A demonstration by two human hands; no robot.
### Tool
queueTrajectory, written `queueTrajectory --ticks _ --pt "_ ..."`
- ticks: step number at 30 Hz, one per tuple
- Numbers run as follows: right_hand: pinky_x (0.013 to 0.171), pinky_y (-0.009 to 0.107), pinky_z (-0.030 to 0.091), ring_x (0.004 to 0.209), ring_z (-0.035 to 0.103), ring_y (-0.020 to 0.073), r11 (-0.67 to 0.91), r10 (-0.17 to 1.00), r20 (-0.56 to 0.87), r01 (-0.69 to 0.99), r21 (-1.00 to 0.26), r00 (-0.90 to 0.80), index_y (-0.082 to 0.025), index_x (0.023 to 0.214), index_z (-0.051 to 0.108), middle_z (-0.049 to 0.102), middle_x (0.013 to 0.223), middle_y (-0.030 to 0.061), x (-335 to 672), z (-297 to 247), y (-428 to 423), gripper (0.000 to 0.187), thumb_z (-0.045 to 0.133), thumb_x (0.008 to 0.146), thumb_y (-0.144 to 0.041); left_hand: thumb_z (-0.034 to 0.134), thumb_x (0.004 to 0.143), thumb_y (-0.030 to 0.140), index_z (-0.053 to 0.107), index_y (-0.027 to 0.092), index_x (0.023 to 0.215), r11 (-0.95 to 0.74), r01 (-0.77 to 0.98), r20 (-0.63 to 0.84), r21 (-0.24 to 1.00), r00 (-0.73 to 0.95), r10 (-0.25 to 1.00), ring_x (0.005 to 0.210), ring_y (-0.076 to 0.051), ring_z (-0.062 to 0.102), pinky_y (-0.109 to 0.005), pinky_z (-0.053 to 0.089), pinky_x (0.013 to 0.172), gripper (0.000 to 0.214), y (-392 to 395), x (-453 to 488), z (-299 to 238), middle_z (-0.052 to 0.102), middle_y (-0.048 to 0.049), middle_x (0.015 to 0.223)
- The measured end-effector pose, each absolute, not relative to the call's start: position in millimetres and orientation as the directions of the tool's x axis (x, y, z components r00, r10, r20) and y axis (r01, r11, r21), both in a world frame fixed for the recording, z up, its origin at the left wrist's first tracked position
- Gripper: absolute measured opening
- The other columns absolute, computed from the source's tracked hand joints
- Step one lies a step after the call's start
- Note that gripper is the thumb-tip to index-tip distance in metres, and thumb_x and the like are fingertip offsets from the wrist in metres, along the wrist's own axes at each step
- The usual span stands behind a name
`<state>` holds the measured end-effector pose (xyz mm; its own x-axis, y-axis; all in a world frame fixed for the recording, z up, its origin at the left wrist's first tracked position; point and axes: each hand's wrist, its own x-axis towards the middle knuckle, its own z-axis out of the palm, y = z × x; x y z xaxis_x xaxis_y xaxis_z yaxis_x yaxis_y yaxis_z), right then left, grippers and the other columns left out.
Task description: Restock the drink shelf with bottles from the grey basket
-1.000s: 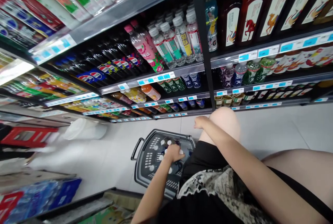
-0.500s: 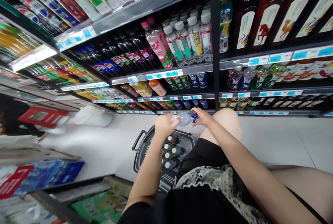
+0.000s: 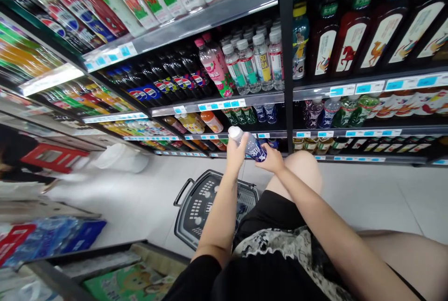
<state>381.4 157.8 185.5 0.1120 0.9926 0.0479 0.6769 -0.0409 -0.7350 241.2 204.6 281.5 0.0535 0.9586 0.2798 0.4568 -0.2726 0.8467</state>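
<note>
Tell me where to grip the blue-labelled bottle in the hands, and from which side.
Probably best: grip the blue-labelled bottle around its labelled body, coming from below, across its length. It lies tilted, white cap up-left; the body is its widest, straightest part. The left hand holds near the neck, the right hand the base end.

Clear glossy plastic bottle (image 3: 251, 145), perforated plastic basket (image 3: 196, 207)

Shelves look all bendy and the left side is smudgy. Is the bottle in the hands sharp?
Head view: wide lens bows the shelves. Head view, left edge: the red frame is smeared. Head view, middle: the bottle in left hand and right hand looks fairly sharp.
</note>
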Motion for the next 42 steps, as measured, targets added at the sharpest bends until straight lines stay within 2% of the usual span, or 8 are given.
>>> queueTrajectory --ticks 4,9,15,23,30,34,38,42 --pt "0.079 0.032 0.049 0.102 0.069 0.0304 -0.154 0.987 -0.08 0.669 -0.727 0.14 -0.027 0.122 0.055 0.073 0.109 0.0033 378.4 191.5 157.8 0.062 0.078 0.07 -0.051 0.064 0.089 0.053 0.048 0.019 0.123 -0.25 0.337 0.269 0.908 -0.009 0.963 0.103 -0.019 0.064 -0.028 0.05 0.091 0.05 217.4 266.5 265.2 0.065 -0.0091 0.115" --pt "0.079 0.033 0.051 0.105 0.07 0.0328 -0.273 0.961 -0.228 0.66 -0.7 0.155 -0.026 0.124 0.06 0.074 0.11 0.007 383.2 192.6 159.9 0.062 0.074 0.073 -0.058 0.087 0.07 0.04 0.034 0.02 0.147 -0.261 0.453 0.168 0.852 0.236 0.957 0.108 -0.024 0.066 -0.032 0.049 0.096 0.095 220.4 272.7 255.2 0.065 -0.0108 0.123" --pt "0.08 0.035 0.052 0.107 0.07 0.0334 -0.354 0.934 -0.286 0.646 -0.677 0.213 -0.026 0.142 0.05 0.074 0.113 0.0092 387.9 189.2 161.7 0.08 0.075 0.073 -0.058 0.082 0.07 0.024 0.009 0.02 0.16 -0.127 0.519 0.01 0.845 0.222 0.975 0.093 -0.023 0.07 -0.033 0.05 0.091 0.116 219.0 285.2 228.6 0.07 -0.008 0.112" --pt "0.079 0.035 0.052 0.104 0.07 0.033 -0.34 0.937 -0.287 0.696 -0.633 0.198 -0.023 0.129 0.057 0.073 0.111 0.0109 383.9 186.3 161.2 0.068 0.072 0.074 -0.06 0.08 0.072 0.023 0.018 0.016 0.151 -0.095 0.481 0.008 0.871 0.179 0.984 0.1 -0.022 0.068 -0.034 0.05 0.095 0.101 226.9 278.7 207.2 0.068 -0.0115 0.115" --pt "0.078 0.036 0.053 0.101 0.071 0.0325 -0.312 0.946 -0.264 0.751 -0.582 0.189 -0.022 0.122 0.058 0.074 0.108 0.0108 381.0 185.0 162.3 0.064 0.075 0.071 -0.057 0.087 0.071 0.031 0.038 0.016 0.126 0.108 0.536 -0.138 0.837 0.015 0.99 0.104 -0.026 0.067 -0.038 0.051 0.096 0.076 230.0 269.4 194.6 0.067 -0.0155 0.111" --pt "0.08 0.036 0.053 0.1 0.071 0.031 -0.292 0.949 -0.262 0.811 -0.507 0.178 -0.02 0.121 0.059 0.074 0.107 0.0112 379.3 184.2 162.5 0.063 0.077 0.07 -0.053 0.087 0.071 0.025 0.045 0.02 0.12 0.307 0.219 -0.313 0.926 -0.01 0.95 0.097 -0.021 0.068 -0.035 0.055 0.091 0.065 231.4 257.3 176.3 0.068 -0.0081 0.109" --pt "0.086 0.036 0.053 0.106 0.069 0.0301 -0.218 0.944 -0.318 0.892 -0.395 0.089 -0.014 0.121 0.062 0.072 0.112 0.0151 372.3 179.9 159.4 0.068 0.084 0.066 -0.047 0.08 0.074 0.021 0.061 0.016 0.105 0.673 -0.126 -0.664 0.729 0.108 0.74 0.074 -0.016 0.068 -0.028 0.057 0.072 0.037 222.7 242.1 147.6 0.07 -0.0058 0.091" --pt "0.091 0.036 0.053 0.111 0.068 0.0307 -0.186 0.918 -0.393 0.935 -0.302 0.056 -0.009 0.127 0.059 0.07 0.116 0.0181 368.5 177.2 155.7 0.077 0.09 0.063 -0.039 0.066 0.077 0.019 0.062 0.011 0.089 0.729 -0.199 -0.722 0.655 0.118 0.681 0.07 -0.019 0.068 -0.029 0.058 0.066 0.015 216.0 237.4 121.3 0.068 -0.0098 0.081"
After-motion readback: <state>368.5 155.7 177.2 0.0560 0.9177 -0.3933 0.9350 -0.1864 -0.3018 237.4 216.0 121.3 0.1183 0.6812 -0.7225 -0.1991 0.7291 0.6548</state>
